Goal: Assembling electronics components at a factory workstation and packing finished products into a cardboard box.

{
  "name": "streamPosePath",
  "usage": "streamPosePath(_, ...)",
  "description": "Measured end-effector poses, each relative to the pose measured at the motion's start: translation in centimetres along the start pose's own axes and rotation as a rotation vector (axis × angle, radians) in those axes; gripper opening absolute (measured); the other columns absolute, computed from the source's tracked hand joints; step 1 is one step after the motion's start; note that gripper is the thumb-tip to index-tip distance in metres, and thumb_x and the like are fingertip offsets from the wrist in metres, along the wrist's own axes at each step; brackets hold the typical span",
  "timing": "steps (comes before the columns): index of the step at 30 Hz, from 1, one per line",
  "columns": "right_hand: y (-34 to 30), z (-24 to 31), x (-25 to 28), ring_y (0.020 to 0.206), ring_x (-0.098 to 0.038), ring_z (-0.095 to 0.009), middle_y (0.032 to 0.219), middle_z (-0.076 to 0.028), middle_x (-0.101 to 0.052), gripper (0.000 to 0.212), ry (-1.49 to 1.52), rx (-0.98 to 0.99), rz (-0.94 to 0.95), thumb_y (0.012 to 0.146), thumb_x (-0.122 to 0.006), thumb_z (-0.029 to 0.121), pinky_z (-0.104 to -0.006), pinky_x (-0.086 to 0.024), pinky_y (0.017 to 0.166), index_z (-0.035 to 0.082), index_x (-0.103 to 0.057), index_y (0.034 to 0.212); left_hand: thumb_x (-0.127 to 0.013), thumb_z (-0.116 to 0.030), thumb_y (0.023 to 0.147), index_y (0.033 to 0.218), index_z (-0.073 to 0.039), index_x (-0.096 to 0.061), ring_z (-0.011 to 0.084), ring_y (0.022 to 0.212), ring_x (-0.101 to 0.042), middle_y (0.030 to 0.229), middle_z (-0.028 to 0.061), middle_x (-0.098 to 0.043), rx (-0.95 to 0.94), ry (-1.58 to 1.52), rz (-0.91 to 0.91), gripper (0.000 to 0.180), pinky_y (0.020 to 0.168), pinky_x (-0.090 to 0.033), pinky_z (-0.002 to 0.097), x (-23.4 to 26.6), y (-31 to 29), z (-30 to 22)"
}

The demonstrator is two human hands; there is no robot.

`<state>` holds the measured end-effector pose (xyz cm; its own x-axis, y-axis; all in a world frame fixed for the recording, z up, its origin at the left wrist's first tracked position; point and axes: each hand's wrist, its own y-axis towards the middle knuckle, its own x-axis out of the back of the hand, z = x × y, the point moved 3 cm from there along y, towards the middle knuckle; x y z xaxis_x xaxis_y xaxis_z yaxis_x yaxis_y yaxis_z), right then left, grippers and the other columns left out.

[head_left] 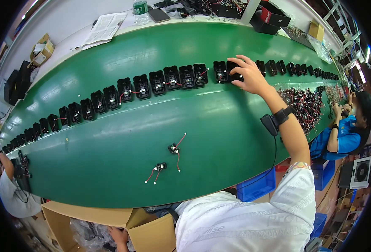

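Note:
My right hand [249, 75] reaches to the far side of a green table, fingers and thumb curved round the ends of a black plastic case [234, 70] in a long row. Just left of it is another open black case [220, 71] with small parts inside. My left hand [118, 236] is low in an open cardboard box [152, 233], by clear plastic bags [91, 236]; its fingers are partly hidden, so any hold cannot be made out. Two small black parts with red wires, one [174, 148] above the other [160, 166], lie on the near tabletop.
The row of black cases [141, 86] crosses the green table [110, 159]. A heap of wired parts [301, 107] lies at right, near a co-worker in blue [347, 134]. Another co-worker's arm [5, 164] is far left. A bottle [141, 11] and phone [159, 15] stand beyond.

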<state>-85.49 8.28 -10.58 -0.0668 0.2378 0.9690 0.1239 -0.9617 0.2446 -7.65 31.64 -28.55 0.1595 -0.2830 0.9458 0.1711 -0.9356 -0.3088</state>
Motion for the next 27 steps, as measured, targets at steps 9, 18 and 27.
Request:
streamPosePath(9, 0.8, 2.6, 2.6, 0.135, -0.035, -0.034, 0.14, -0.009, -0.045, 0.039, 0.036, 0.037, -0.118, 0.067, -0.078, 0.016, -0.0476, -0.032, 0.108, 0.011, -0.058, 0.1, -0.074, -0.025, 0.072, 0.139, 0.008, -0.027, 0.0518, 0.125, -0.034, 0.14, 0.0333, -0.031, 0.132, 0.027, -0.111, 0.088, 0.104, -0.032, 0.051, 4.5, -2.4, -4.6)
streamPosePath(18, 3.1, 2.8, -0.4, 0.131, -0.039, -0.033, 0.127, -0.006, -0.054, 0.047, -0.062, 0.127, 0.057, 0.066, -0.08, 0.016, -0.0488, -0.03, 0.11, 0.011, -0.05, 0.101, -0.066, -0.02, 0.08, 0.131, 0.004, -0.042, 0.0459, 0.116, -0.046, 0.131, 0.0278, -0.045, -0.164, 0.05, -0.204, 0.061, 0.096, -0.04, 0.048, 8.5, -2.6, -9.3)
streamPosePath(27, 2.8, 3.7, -0.6, 0.132, -0.038, -0.034, 0.129, -0.008, -0.054, 0.049, 0.049, 0.172, -0.043, 0.066, -0.083, 0.022, -0.0488, -0.03, 0.11, 0.01, -0.049, 0.099, -0.067, -0.007, 0.078, 0.123, 0.001, -0.053, 0.0413, 0.1, -0.06, 0.11, 0.0203, -0.064, -0.192, -0.161, -0.073, 0.047, 0.085, -0.049, 0.0457, -1.1, -2.8, -3.9)
